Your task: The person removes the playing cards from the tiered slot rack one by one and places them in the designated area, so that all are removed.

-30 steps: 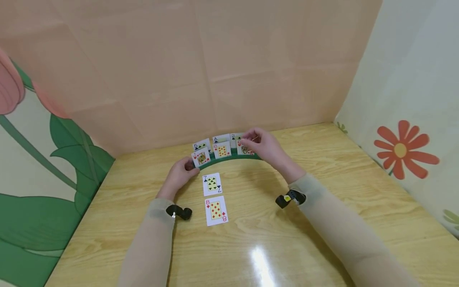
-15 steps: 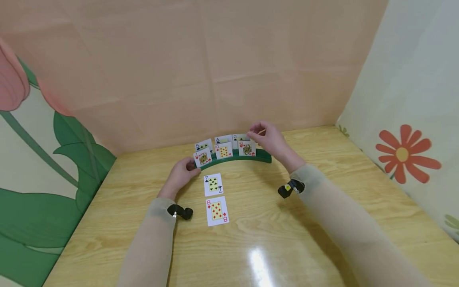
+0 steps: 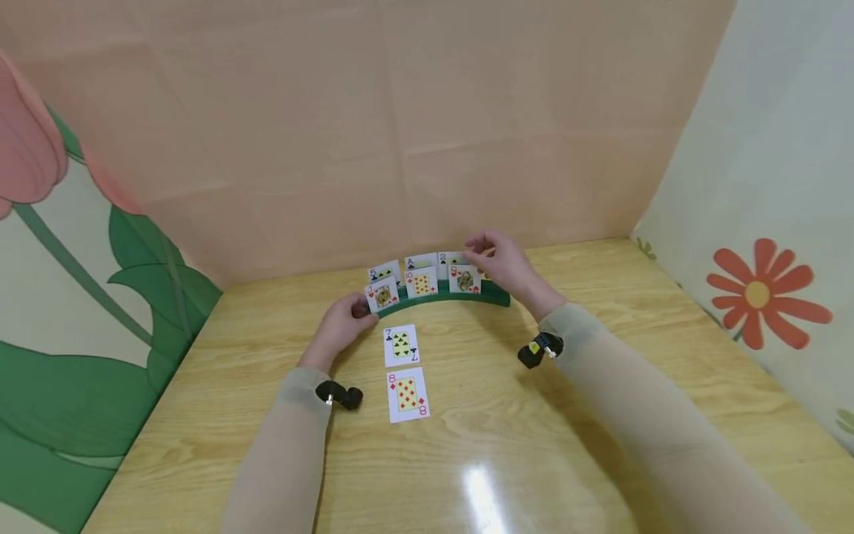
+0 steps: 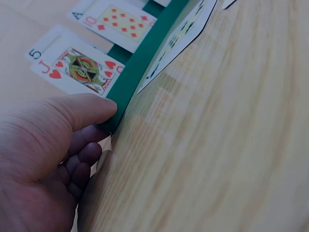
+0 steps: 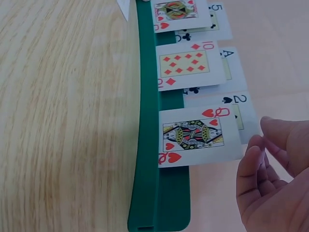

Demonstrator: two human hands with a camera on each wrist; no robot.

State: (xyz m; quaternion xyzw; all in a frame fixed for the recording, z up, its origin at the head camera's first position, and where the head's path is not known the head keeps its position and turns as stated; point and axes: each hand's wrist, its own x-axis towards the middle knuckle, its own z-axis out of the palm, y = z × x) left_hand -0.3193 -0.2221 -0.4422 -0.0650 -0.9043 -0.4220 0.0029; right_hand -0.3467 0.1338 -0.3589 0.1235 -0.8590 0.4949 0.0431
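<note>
My left hand (image 3: 343, 322) grips the left end of a curved green card holder (image 3: 494, 292), its thumb pressed along the front edge in the left wrist view. The front row of the holder carries the jack of hearts (image 4: 82, 71), ten of diamonds (image 5: 186, 65) and queen of hearts (image 5: 198, 137). Behind them stand a black five (image 3: 383, 271), an ace (image 3: 420, 261) and the two of spades (image 5: 248, 113). My right hand (image 3: 503, 265) is at the holder's right side, its thumb and index fingertip pinching the outer corner of the two.
On the wooden table (image 3: 480, 423), the seven of clubs (image 3: 401, 345) and eight of diamonds (image 3: 408, 395) lie face up before the holder. A pinkish covering (image 3: 320, 148) hangs behind the table. Flower-printed walls (image 3: 727, 193) stand at both sides.
My right hand has let go of the queen, which now stands in the front row, and has shifted right to the two's corner. My left hand stays on the holder.
</note>
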